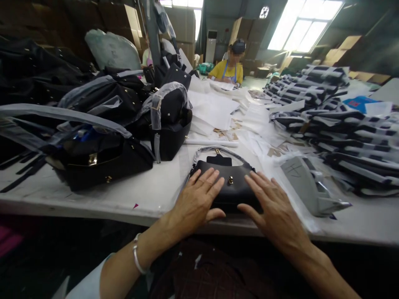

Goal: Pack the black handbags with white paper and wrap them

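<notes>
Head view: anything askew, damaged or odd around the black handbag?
Nothing stands out. The black handbag lies flat near the table edge, left hand and right hand open on it; paper scraps lie scattered beyond.

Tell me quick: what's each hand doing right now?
Left hand: open, palm flat on the black handbag, gripping nothing.
Right hand: open, fingers spread, resting on the same handbag.

Silver bangle [136, 254] on the wrist behind the left hand [196, 201]; pale short sleeve [90, 284] at seven o'clock. Right hand [276, 214] and forearm bare. Dark maroon checked garment [212, 274] at six o'clock.
</notes>
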The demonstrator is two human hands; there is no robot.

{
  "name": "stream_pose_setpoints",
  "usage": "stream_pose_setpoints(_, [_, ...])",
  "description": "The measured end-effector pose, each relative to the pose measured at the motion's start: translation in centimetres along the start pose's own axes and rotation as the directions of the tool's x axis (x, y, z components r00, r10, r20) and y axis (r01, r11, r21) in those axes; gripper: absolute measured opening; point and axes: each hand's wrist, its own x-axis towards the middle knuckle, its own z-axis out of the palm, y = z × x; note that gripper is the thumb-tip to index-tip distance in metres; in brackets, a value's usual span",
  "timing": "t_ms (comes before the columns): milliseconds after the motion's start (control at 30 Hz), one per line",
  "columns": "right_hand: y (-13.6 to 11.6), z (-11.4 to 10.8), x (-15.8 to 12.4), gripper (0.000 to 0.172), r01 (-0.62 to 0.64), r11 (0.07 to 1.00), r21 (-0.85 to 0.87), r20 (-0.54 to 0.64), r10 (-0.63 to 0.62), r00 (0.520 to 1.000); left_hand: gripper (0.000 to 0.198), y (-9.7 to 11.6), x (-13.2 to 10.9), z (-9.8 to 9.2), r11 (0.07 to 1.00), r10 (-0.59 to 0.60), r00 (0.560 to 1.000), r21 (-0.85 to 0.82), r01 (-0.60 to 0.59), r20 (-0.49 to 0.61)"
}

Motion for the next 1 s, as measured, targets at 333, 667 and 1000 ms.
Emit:
stream_pose_setpoints(333, [0.1, 4.3, -0.4, 0.026, 0.115, 0.992, -0.053, 0.138, -0.107, 0.985, 0.041, -1.3, -1.5, 4.9, 0.993, -0.071, 0.991, 0.104, 0.059, 0.117])
stream_pose_setpoints(667, [3.8, 1.4, 1.5, 0.052, 0.257, 0.965, 0.056, 0.328, -0.261, 0.908, 0.027, 2.1, 2.2, 3.1, 0.990, -0.063, 0.970, 0.135, 0.032, 0.234])
stream_pose_setpoints(1000, [3.7, 7.3, -3.1, 0.050, 0.186, 0.982, -0.009, -0.015, -0.187, 0.982, 0.047, 2.3, -2.0, 7.8, 0.954, -0.029, 0.998, 0.300, 0.010, 0.060])
